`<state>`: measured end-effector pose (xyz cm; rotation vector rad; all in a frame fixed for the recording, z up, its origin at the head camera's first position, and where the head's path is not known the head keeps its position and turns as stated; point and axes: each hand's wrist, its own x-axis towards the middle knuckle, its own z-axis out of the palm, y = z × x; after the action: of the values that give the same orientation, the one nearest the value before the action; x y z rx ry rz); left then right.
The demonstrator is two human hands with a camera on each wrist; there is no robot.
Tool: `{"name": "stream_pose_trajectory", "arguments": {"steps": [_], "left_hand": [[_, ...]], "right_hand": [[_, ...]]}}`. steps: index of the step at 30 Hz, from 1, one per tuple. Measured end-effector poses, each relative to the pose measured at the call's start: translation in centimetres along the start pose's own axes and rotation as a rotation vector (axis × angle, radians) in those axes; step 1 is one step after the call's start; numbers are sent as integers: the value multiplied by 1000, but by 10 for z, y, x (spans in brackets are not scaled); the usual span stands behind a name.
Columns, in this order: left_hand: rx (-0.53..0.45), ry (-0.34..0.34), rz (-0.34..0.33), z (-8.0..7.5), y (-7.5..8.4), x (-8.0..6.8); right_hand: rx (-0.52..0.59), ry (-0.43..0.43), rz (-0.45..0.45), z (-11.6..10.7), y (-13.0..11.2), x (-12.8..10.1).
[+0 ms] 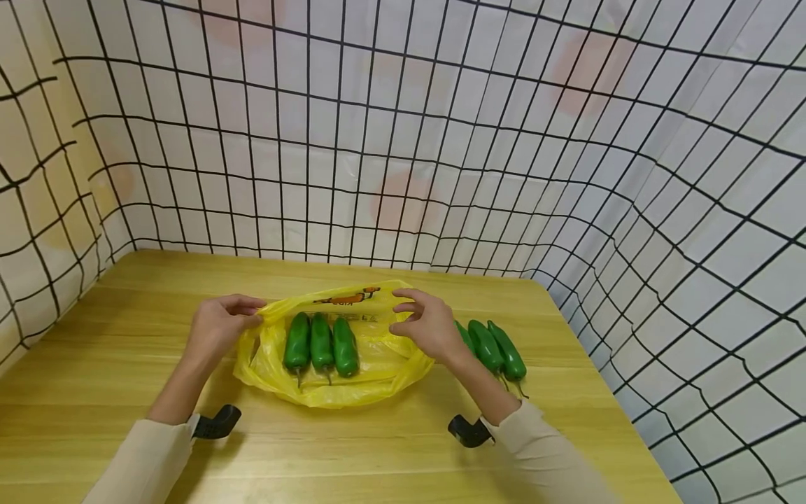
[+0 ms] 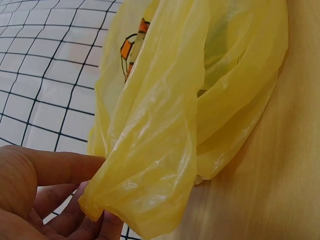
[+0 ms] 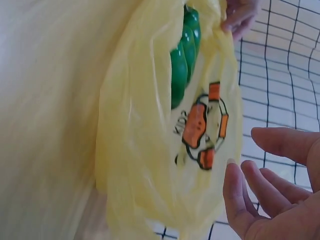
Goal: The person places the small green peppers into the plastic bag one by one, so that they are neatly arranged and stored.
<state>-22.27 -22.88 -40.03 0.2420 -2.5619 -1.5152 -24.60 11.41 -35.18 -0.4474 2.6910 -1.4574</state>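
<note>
A yellow plastic bag [image 1: 380, 360] lies spread with its mouth wide on the table, an orange and black print on its far side. Three green peppers [image 1: 322, 341], stems toward me, lie side by side within it. My left hand [image 1: 217, 325] pinches the bag's left edge between thumb and fingers, which the left wrist view shows close up. At the bag's right edge is my right hand [image 1: 434, 325]; in the right wrist view its thumb and fingers stand apart and hold nothing. More green peppers [image 1: 485, 346] lie right of the bag, partly hidden by my right hand and forearm.
The wooden tabletop [image 1: 352, 455] extends around the bag. A black wire grid [image 1: 390, 140] with white sheeting behind it walls the back and both sides. Black wrist-worn devices [image 1: 217, 422] jut inward below each hand.
</note>
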Motion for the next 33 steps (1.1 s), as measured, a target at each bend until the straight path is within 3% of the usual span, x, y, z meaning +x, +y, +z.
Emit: {"name": "stream_pose_trajectory", "arguments": {"steps": [23, 33], "left_hand": [[24, 20, 31, -2, 1, 0], [11, 14, 24, -1, -1, 0]], "right_hand": [[-147, 187, 132, -96, 74, -26], [-181, 147, 221, -122, 101, -35]]}}
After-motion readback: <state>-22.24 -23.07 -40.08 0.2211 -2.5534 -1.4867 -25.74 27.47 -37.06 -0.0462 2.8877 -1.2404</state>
